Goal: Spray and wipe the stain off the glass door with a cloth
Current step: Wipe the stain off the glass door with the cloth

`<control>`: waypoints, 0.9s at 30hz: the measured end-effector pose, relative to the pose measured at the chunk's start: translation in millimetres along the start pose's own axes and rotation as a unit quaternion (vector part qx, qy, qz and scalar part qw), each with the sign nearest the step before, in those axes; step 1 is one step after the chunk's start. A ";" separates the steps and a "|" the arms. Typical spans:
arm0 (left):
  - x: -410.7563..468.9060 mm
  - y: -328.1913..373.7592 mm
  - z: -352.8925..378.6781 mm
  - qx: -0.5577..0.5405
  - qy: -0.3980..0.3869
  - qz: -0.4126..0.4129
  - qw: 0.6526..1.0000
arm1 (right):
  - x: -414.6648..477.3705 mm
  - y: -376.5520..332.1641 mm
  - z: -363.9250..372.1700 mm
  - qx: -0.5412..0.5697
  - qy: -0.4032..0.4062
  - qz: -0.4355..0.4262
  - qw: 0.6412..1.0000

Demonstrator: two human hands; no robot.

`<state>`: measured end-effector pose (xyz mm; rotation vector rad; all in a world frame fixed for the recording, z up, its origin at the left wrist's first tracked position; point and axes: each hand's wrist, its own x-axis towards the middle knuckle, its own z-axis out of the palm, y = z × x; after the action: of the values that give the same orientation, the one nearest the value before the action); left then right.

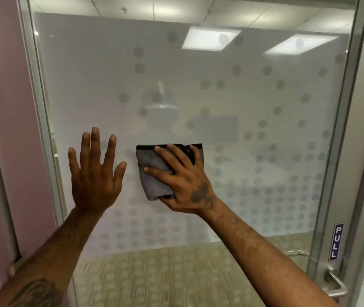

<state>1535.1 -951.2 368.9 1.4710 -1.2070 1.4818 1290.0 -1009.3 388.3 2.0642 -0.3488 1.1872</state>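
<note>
Fingers (165, 152) of my right hand (185, 182) are spread wide over a folded grey cloth (152, 173), pressing it flat against the glass door (254, 103), with the thumb hooked under the cloth's lower edge so the hand is grasping it. That cloth has a dark trim along its top edge and sits around the middle of the pane, a little below centre in my view. My left hand (93, 173) is just beside it on the left, empty, palm toward the glass with all five fingers splayed and released; I cannot tell for certain whether the palm is touching the pane or only held close to it. Most of the door is covered by a frosted film with a pattern of round grey dots that grows denser toward the bottom, and I can't pick out the stain itself against that pattern. Below the film the glass is clear and shows a beige carpet (176, 273) beyond. On the right, the metal door frame (340, 151) carries a dark blue PULL sign (336, 242), and a lever handle (335, 282) sits beneath it. Two ceiling light panels (211, 38) show through the upper glass.
</note>
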 end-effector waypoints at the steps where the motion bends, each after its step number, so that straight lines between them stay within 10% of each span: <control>1: -0.3 0.2 0.2 0.003 -0.001 -0.002 1.000 | -9.0 4.3 -1.9 0.000 -0.011 -0.012 1.000; 12: 0.4 -0.5 2.9 -0.003 -0.013 -0.014 1.000 | -121.0 -28.3 1.7 0.051 0.096 0.383 0.917; 22: 8.3 5.1 -25.6 -0.061 -0.103 -0.032 0.992 | -134.1 -106.1 6.9 0.149 -0.102 0.263 0.948; 27: -13.9 35.9 -73.9 -0.244 -0.221 -0.150 0.932 | -155.2 -111.1 -27.5 0.244 -0.099 0.278 0.924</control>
<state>1478.9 -890.8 356.9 1.5832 -1.4043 0.5951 1249.5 -929.5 217.6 2.6311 -0.8533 1.5078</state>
